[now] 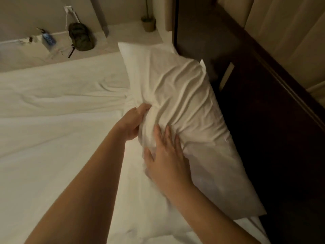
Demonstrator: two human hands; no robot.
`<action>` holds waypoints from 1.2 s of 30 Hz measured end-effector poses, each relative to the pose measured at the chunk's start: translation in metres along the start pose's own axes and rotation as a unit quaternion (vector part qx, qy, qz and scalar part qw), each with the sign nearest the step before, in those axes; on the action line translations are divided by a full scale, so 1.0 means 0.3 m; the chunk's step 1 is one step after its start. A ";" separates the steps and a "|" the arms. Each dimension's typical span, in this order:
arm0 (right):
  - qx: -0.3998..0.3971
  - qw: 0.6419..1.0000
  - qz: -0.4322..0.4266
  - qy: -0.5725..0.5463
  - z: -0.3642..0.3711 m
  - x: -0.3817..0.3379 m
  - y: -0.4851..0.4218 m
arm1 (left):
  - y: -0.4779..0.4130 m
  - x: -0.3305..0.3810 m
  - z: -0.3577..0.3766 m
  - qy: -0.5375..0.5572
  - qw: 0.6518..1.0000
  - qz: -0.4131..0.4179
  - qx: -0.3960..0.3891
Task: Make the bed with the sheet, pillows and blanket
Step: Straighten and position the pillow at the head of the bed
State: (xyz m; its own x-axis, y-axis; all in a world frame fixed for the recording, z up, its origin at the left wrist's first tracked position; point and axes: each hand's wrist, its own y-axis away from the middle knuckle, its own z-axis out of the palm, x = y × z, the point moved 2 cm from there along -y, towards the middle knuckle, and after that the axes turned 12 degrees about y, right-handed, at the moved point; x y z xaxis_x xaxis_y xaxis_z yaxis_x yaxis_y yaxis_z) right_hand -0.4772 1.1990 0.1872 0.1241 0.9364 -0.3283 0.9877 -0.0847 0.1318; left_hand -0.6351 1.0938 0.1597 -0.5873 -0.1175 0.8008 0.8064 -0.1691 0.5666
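A white pillow (177,88) in a creased case lies along the right side of the bed, against the dark wooden headboard (274,131). My left hand (133,122) grips a bunch of the pillowcase at the pillow's left edge, with its fingertips buried in the fabric. My right hand (167,157) presses flat on the near part of the pillow, fingers straight and spread. The white sheet (52,138) covers the mattress, with wrinkles running toward the pillow. No blanket is in view.
Beyond the bed's far edge, on the pale floor, lie a dark green bag (80,36), a blue item (48,38) and cables by a wall socket (67,9). A small bin or pot (148,23) stands by the wall. Beige wall panels rise behind the headboard.
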 end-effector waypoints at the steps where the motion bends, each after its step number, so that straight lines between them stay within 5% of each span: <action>1: -0.019 1.000 -0.008 -0.009 0.040 -0.004 -0.009 | -0.008 -0.041 -0.042 -0.026 0.999 -0.028 0.008; 4: -0.043 0.999 0.008 0.015 0.140 0.059 -0.038 | 0.004 -0.197 -0.123 -0.055 0.995 -0.074 0.035; 9: 0.030 0.993 0.099 0.058 0.196 0.297 -0.083 | 0.054 -0.396 -0.156 -0.041 0.999 -0.025 -0.009; 14: 0.037 0.978 0.185 0.086 0.177 0.502 -0.119 | 0.051 -0.478 -0.128 -0.006 0.998 -0.022 0.055; 22: 0.001 0.978 0.182 0.104 0.174 0.627 -0.183 | 0.025 -0.538 -0.099 0.008 0.995 0.022 0.099; 30: -0.065 0.952 0.274 -0.123 0.145 0.795 -0.201 | 0.021 -0.584 -0.088 0.021 0.991 0.034 0.125; 36: 0.030 0.934 0.218 -0.282 0.071 0.726 -0.188 | 0.067 -0.500 -0.039 0.047 0.989 0.093 0.108</action>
State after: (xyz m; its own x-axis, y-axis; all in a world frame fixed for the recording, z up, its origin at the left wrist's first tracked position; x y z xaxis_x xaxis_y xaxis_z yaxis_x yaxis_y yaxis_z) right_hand -0.5038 1.4005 0.0884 0.5297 0.4818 -0.6981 0.8328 -0.4513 0.3205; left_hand -0.5314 1.0967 0.0487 -0.4225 -0.2189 0.8795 0.8913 0.0761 0.4471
